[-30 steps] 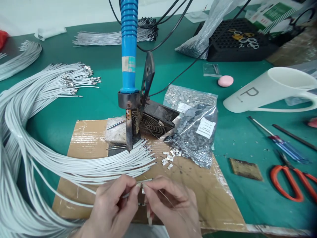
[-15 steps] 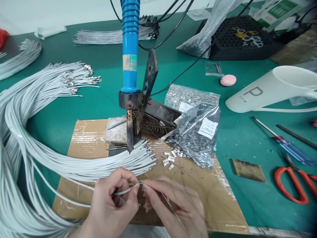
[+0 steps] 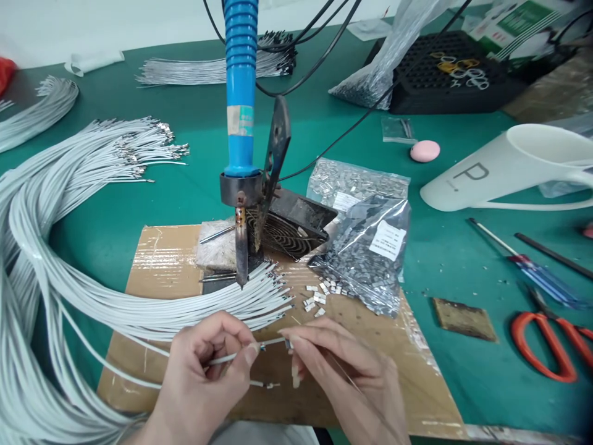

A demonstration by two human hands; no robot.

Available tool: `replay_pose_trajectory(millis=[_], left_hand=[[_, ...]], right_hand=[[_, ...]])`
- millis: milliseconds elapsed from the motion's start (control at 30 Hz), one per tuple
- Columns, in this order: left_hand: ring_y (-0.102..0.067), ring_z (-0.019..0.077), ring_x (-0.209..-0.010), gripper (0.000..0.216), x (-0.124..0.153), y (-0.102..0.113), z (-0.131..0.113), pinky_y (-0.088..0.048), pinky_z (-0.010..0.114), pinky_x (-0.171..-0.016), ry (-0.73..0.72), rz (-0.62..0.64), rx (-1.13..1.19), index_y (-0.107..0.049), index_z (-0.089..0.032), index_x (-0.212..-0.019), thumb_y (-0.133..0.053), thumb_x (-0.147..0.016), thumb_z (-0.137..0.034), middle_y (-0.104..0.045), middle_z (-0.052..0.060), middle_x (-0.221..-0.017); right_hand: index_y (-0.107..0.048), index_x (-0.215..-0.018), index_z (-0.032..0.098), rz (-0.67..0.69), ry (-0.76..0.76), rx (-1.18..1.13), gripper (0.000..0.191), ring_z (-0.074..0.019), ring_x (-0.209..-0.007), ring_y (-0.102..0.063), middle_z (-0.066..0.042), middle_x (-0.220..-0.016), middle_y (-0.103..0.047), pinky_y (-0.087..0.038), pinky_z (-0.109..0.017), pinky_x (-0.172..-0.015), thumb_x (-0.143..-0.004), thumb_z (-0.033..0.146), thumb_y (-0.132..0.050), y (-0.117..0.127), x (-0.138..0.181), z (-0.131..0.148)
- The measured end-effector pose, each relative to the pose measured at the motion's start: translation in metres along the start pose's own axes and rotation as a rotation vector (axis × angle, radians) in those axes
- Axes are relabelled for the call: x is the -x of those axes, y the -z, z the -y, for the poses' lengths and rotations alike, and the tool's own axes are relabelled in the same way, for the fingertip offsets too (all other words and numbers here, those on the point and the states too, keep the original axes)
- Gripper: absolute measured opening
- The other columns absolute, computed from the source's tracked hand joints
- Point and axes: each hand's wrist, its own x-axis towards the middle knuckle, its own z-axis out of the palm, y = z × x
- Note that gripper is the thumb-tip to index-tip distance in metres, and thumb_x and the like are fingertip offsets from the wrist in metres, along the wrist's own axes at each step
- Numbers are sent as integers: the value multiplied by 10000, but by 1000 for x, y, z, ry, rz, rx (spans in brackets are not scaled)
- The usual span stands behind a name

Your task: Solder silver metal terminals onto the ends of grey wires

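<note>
My left hand [image 3: 213,364] is closed, thumb and forefinger pinching white cables [image 3: 271,341] whose ends stick out to the right. Below it, another white cable end [image 3: 269,385] with a small metal tip shows over the cardboard. My right hand [image 3: 343,371] is closed on a thin solder wire [image 3: 345,374]; a small dark-and-silver piece [image 3: 288,343] is at its fingertips, close to the cable end. Whether they touch, I cannot tell. Above both hands a blue-handled soldering iron [image 3: 241,142] stands tip down in its holder, over a fanned bundle of white cables [image 3: 222,306].
Cardboard [image 3: 157,259] lies beneath the work. Small metal pieces [image 3: 315,300] are scattered by a bag of dark parts [image 3: 365,259]. A small fan [image 3: 287,228] sits behind the iron. To the right are a white mug [image 3: 486,170], a screwdriver [image 3: 532,269] and orange-handled scissors [image 3: 542,352].
My right hand has moved right, away from my left, opening a gap where the cable end now shows. My left hand has shifted slightly left. Another cable tip has come into view below.
</note>
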Motion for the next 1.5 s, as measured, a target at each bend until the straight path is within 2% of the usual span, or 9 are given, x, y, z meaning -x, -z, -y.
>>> replay_pose_trajectory(millis=[133, 400, 633, 1033, 1167, 1300, 1367, 1433, 1500], left_hand=[[-388, 87, -489, 181, -1, 1, 0, -260, 212, -496, 15, -7, 82, -698, -166, -638, -845, -654, -270, -537, -36, -516], [-406, 74, -472, 189, -1, 0, -1, -277, 189, -492, 21, -17, 147, -681, -163, -624, -847, -643, -249, -533, -51, -496], [-385, 69, -469, 195, -1, 0, -1, -264, 187, -495, 25, -22, 140, -670, -160, -636, -841, -643, -254, -515, -62, -498], [-349, 76, -492, 182, -2, 0, -2, -224, 200, -510, 21, -5, 88, -647, -155, -626, -796, -643, -259, -503, -56, -506], [-352, 77, -490, 172, -2, -1, -2, -231, 196, -510, 31, -12, 85, -646, -155, -621, -789, -635, -250, -500, -60, -504], [-354, 74, -482, 168, -2, -2, -4, -237, 190, -509, 32, -14, 109, -649, -157, -630, -789, -639, -251, -501, -67, -499], [-366, 74, -480, 167, -2, -3, -4, -242, 188, -508, 33, -23, 113, -654, -156, -630, -795, -636, -247, -510, -65, -498], [-383, 75, -479, 167, -2, -3, -4, -252, 187, -509, 29, -30, 122, -657, -157, -630, -801, -638, -240, -518, -63, -500], [-390, 75, -481, 169, -2, -2, -2, -262, 187, -511, 15, -34, 135, -659, -158, -632, -810, -643, -232, -517, -64, -502]], right_hand=[[-911, -928, 325, 48, -50, -39, 94, -126, -522, -661, -33, -707, -750, -579, -214, -508, -870, 348, -840, -8, 2, -3], [-911, -872, 331, 82, -95, -116, 75, -112, -513, -631, -9, -671, -700, -591, -201, -526, -851, 318, -840, -19, 6, -4], [-906, -856, 345, 64, -141, -162, 81, -81, -518, -617, 10, -691, -684, -565, -160, -530, -858, 309, -834, -21, 6, -3], [-898, -832, 317, 87, -126, -161, 89, -94, -523, -636, 3, -694, -703, -571, -169, -527, -869, 290, -822, -19, 7, -5], [-881, -828, 344, 67, -24, -86, 163, -79, -520, -640, 31, -689, -725, -552, -137, -532, -876, 221, -785, -21, 8, -5], [-867, -899, 346, -3, 233, 81, 263, -82, -577, -689, 44, -755, -767, -565, -133, -578, -875, 112, -749, -18, 8, -8], [-858, -931, 318, 5, 339, 156, 276, -94, -611, -719, 31, -803, -788, -595, -142, -607, -865, 73, -749, -13, 7, -10], [-861, -990, 294, 45, 377, 225, 285, -104, -617, -728, 14, -810, -794, -612, -147, -610, -862, 61, -759, -8, 5, -12], [-867, -1022, 298, 49, 337, 241, 283, -101, -604, -723, 9, -797, -789, -610, -143, -594, -876, 78, -766, -5, 4, -12]])
